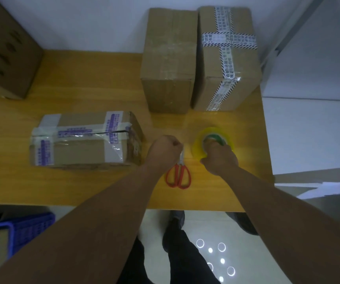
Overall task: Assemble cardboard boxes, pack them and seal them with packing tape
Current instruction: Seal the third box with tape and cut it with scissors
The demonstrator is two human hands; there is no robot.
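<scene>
Okay, only the head cam on this one, so it all comes from there:

- Right hand has the roll, fingers hooked down into the core and thumb on the outer rim. The roll sits low over the table, right of centre; I can't say if it touches.
- Left hand is balled up tight just left of the roll, right over the blade tips of the scissors. I honestly can't tell if it's pinching a clear tape end, the blades or nothing.
- The box that looks next for sealing lies on its side at the left, flap seam gaping and old tape peeling.
- My guess at the step: pull off a length of tape. I'd keep the roll pinned, draw the end out straight and level so it doesn't fold onto itself, and only then reach for the scissors, which are right there.
- Edges: the table's right edge is close to the roll, so pull left, not right. The near edge is just past the scissor handles.
- Room: bare wood between box and hands, and more in front of the two back boxes. The big box at far left and the crate on the floor are well out of the way.
</scene>
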